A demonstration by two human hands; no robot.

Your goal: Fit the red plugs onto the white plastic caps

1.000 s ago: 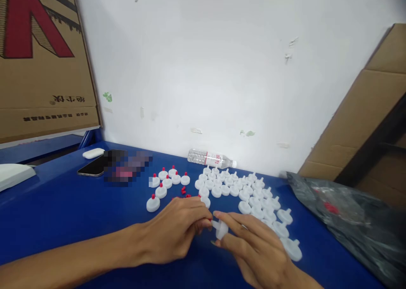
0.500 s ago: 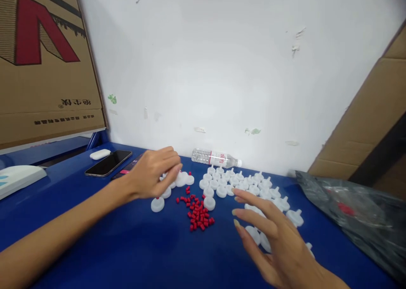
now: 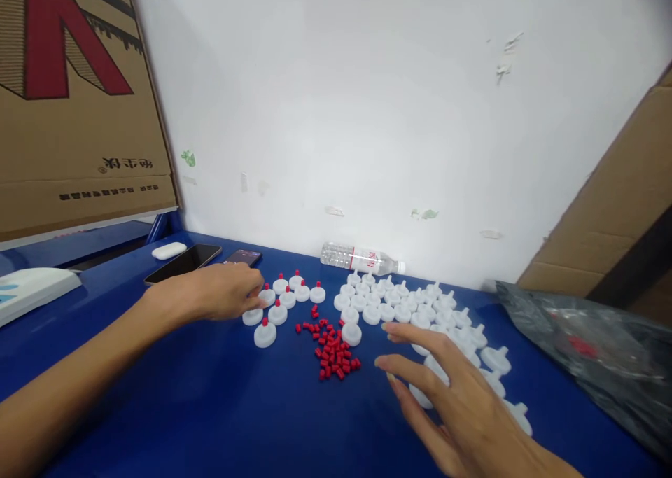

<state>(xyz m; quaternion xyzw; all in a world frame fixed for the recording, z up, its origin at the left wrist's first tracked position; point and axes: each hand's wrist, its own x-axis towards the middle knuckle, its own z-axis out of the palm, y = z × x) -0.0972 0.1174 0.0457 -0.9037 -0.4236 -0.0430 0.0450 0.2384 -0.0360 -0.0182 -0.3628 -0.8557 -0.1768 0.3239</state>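
My left hand [image 3: 225,290] is closed, its fingertips on a white round cap [image 3: 253,317] at the left end of a group of red-tipped caps. The fingers hide that cap's top. Beside it stand several white caps with red tips on their stems, such as a near red-tipped cap [image 3: 265,334]. My right hand [image 3: 446,387] is open, fingers spread over the blue table, holding nothing. It hovers by a large cluster of white caps [image 3: 372,313] with bare stems and partly covers them. Between the hands lies a loose pile of small red sleeves [image 3: 333,352].
A clear plastic bottle [image 3: 362,259] lies along the wall. Two phones [image 3: 192,259] and a white case [image 3: 169,250] lie at the back left, near a white device [image 3: 36,292]. A grey plastic bag [image 3: 588,352] covers the right side. A cardboard box [image 3: 84,135] stands left.
My left hand has moved left and slightly down, uncovering several red-tipped caps and a phone. My right hand stays open in nearly the same place. The view has shifted slightly.
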